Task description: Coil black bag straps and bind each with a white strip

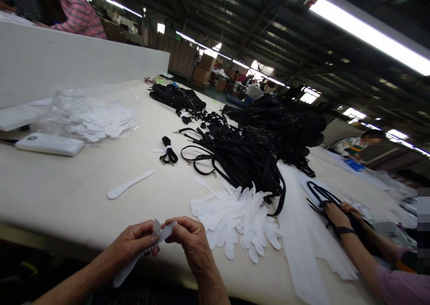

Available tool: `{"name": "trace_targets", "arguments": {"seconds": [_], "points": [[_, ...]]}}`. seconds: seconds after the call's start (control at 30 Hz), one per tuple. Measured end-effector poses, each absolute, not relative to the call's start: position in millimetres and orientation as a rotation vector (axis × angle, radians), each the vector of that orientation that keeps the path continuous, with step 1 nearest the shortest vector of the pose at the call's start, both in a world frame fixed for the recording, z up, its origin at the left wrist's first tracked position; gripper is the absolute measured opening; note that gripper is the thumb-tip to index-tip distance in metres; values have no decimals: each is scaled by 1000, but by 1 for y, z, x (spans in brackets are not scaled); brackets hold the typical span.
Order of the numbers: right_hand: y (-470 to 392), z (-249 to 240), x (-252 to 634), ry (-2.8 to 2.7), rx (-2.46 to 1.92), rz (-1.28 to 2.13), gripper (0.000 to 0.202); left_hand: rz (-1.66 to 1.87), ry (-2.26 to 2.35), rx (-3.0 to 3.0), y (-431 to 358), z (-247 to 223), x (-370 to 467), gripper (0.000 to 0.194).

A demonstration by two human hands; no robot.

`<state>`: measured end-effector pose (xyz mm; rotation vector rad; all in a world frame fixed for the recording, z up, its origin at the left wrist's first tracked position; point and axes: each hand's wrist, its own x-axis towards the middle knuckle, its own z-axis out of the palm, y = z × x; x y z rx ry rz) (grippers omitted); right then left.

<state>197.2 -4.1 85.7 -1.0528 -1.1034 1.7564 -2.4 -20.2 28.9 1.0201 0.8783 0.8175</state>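
By the pale, smooth-topped table's [77, 188] near edge, the left hand [139, 238] and right hand [190, 240] pinched a thin white scallop-edged strip [126, 271], perhaps paper or foam; it seemed light, bendy, easily creased, best gripped at its broad ends.

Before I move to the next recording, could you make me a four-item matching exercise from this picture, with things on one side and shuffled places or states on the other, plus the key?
Things:
1. left hand and right hand
2. small black strap bundle
3. clear plastic bag
4. heap of white strips

Places or states:
A. on the near side of the long black straps
B. pinching a white strip
C. behind a white rectangular device
D. bound by a white band

Pairs: 1-B, 2-D, 3-C, 4-A.
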Motion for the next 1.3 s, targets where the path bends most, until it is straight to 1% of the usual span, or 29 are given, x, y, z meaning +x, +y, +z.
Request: {"name": "trace_targets", "arguments": {"seconds": [0.13, 0.47, 0.7, 0.87, 1.0, 1.13, 1.23, 1.3], "points": [[-1, 82, 201, -1112, -1133, 1712, 33, 839, 903, 1048, -18, 30, -4, 26], [-2, 77, 195, -1106, -1259, 1486, 22, 794, 923, 1067, -21, 25, 2, 31], [2, 72, 191, -1069, -1309, 1417, 25, 769, 924, 1061, -24, 28, 5, 31], [4, 71, 187, -1119, -1349, 1375, 26, 854, 978, 1120, -25, 32, 9, 35], [5, 70, 182, -1016, -1332, 1424, 29, 947, 1095, 1110, -22, 41, 15, 30], [3, 62, 176, -712, -1148, 1626, 36, 1050, 1024, 979, -15, 56, 21, 25], [2, 57, 175, -618, -1054, 1708, 39, 1022, 1002, 941, -11, 62, 21, 26], [2, 57, 178, -703, -1114, 1664, 38, 943, 1057, 932, -9, 60, 19, 28]]}}
